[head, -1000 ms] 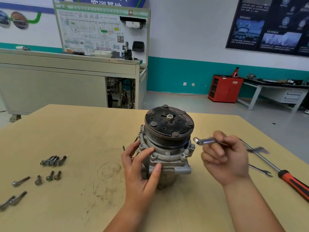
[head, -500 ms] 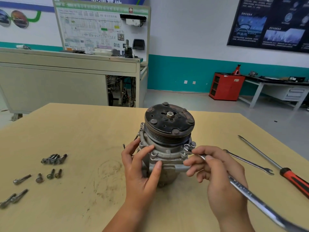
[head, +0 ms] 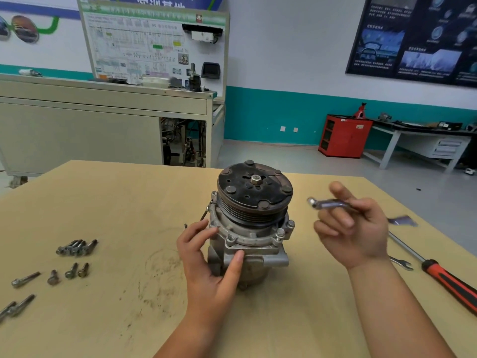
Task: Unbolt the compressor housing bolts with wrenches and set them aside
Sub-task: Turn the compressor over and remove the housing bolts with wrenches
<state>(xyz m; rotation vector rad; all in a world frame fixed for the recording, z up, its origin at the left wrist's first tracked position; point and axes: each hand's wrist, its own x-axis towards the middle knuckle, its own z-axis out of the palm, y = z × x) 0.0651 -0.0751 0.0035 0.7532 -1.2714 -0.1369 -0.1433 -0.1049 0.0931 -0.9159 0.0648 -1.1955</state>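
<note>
- Has lifted the right hand [head: 353,233] off the housing flange since half a second ago, up into the air to the right of the pulley and clear of the metal.
- Carries in that hand a slim silver steel wrench [head: 329,203], blurred by motion, with its ring end pointing left toward the pulley and touching nothing.
- Holds the shaft across half-curled fingers, index finger stretched straight out; cannot tell through the blur where the thumb presses.
- Keeps the left hand [head: 209,264] where it was, on the near left side of the grey cast-metal compressor [head: 254,239] with the black grooved pulley on top.
- Spreads that hand fairly wide, with fingers [head: 204,228] on the flange rim at the left and the thumb laid on the front of the housing just under the flange.
- Steadies the compressor upright, pulley face up, near the middle of the tan wooden table [head: 116,202].
- Leaves silver flange bolts [head: 280,232] seated at the right front of the flange, just beside each other.
- Shows loose grey steel bolts [head: 76,248] at the left of the table, well apart from the compressor: a tight bunch, a short row and strays nearer the edge.
- Shows a second wrench [head: 402,263] flat on the table, with only its open end peeking out by the right wrist, near a long screwdriver [head: 450,284] with a red and black handle.
</note>
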